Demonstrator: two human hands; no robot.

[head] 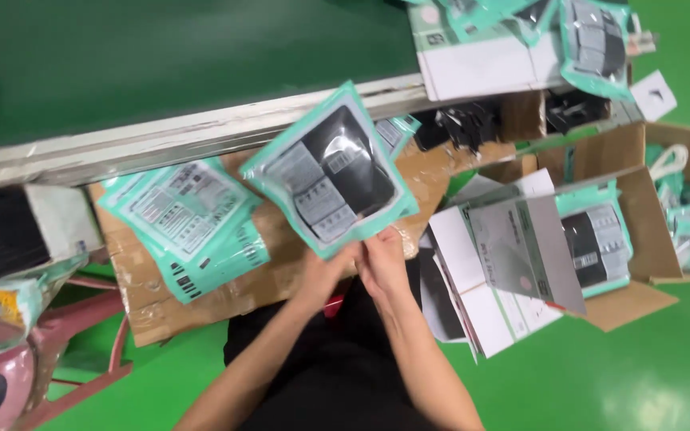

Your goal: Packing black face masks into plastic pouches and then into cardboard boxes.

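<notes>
Both hands, left hand (331, 270) and right hand (382, 257), pinch the lower edge of a teal pouch (331, 172) raised above the cardboard sheet (281, 255), where an even grip on both corners seems wisest.

Held pouch (331, 169): above cardboard sheet (281, 255), before the conveyor edge (161, 136).
Loose pouches (189, 219): on the sheet, left.
Open carton (640, 207): right, pouches inside.
</notes>
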